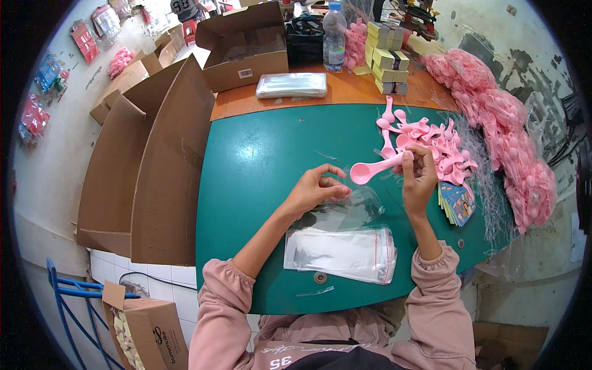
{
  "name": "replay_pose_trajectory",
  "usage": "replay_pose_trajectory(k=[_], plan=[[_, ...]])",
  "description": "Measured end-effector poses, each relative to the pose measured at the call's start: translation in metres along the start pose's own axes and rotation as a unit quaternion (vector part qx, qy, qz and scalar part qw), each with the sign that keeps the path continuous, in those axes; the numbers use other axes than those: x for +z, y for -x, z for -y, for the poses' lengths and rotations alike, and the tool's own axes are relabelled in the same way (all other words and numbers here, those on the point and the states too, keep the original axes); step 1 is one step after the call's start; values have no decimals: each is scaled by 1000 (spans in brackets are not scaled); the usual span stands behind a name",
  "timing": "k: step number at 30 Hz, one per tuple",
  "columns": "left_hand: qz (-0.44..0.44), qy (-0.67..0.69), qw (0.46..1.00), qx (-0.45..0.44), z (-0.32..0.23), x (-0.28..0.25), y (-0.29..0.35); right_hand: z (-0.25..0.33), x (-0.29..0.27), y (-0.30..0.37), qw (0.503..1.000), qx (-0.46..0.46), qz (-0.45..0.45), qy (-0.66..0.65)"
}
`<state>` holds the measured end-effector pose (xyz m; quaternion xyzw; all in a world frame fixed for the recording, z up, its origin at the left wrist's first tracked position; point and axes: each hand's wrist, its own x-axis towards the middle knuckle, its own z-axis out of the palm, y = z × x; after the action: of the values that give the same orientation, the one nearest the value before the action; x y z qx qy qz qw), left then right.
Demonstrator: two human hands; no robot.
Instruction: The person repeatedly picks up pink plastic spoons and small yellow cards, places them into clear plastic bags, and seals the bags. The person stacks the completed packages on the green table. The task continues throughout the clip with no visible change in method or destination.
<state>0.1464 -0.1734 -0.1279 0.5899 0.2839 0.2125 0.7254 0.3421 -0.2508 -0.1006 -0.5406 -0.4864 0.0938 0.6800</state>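
A pink measuring spoon (369,171) is pinched by its handle in my right hand (420,182), its bowl pointing left. My left hand (317,192) has its fingers closed on the edge of a clear plastic bag (365,208), just left of the spoon's bowl. The spoon is beside the bag; whether they touch, I cannot tell. Below my hands a stack of clear plastic bags (339,253) lies flat. Loose pink spoons (441,145) are heaped beyond my right hand, and a fan of colourful printed cards (457,202) lies beside it.
Bundled pink spoons (493,117) line the table's right edge. A large open carton (166,160) stands at the left of the green table (246,185). On the orange surface are another bag pack (291,85), a water bottle (334,37), stacked yellowish bundles (388,58) and an open box (243,46).
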Motion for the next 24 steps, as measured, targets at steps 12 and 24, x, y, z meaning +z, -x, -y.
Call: replay_pose_trajectory(k=[12, 24], plan=[[-8, -58, 998, 19, -1, 4, -2, 4, 11, 7, 989, 46, 136, -37], [51, -48, 997, 15, -20, 10, 4, -1, 2, 7, 980, -23, 199, -12]])
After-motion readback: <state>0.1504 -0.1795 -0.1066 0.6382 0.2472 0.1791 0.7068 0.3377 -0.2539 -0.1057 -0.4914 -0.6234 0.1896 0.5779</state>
